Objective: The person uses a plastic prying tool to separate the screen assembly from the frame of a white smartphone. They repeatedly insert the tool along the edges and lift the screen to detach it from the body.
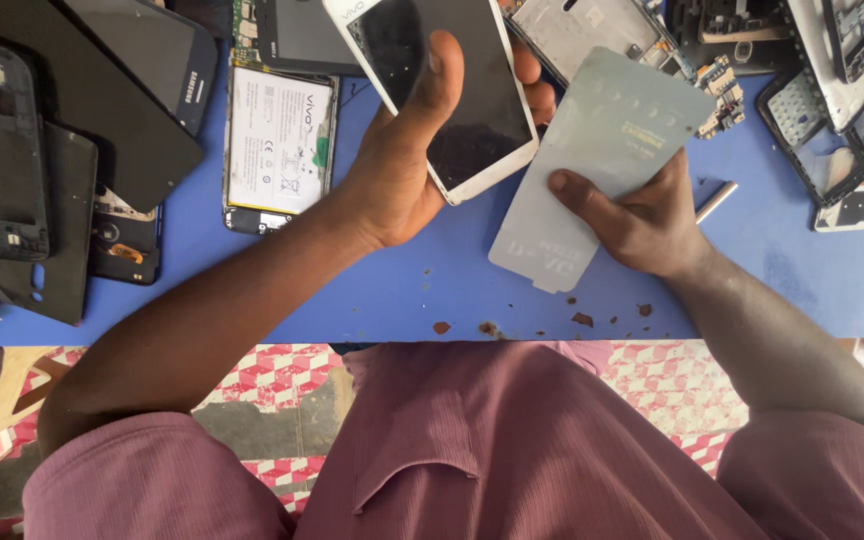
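Note:
My left hand (pixel 407 150) grips a white smartphone (pixel 472 110) with a dark screen, thumb laid across the glass, and holds it tilted above the blue table (pixel 352 290). My right hand (pixel 642 215) holds a pale grey-green screen-protector sheet (pixel 602 150) by its lower right side, flat over the table, its left edge partly under the phone. A thin metal tool (pixel 717 200) pokes out from behind my right hand.
A phone with its back off and battery showing (pixel 280 145) lies left of my left hand. Dark phone bodies and back covers (pixel 62 150) crowd the far left. Opened phone frames and circuit parts (pixel 832 110) fill the top right. Small brown crumbs (pixel 582 318) dot the front edge.

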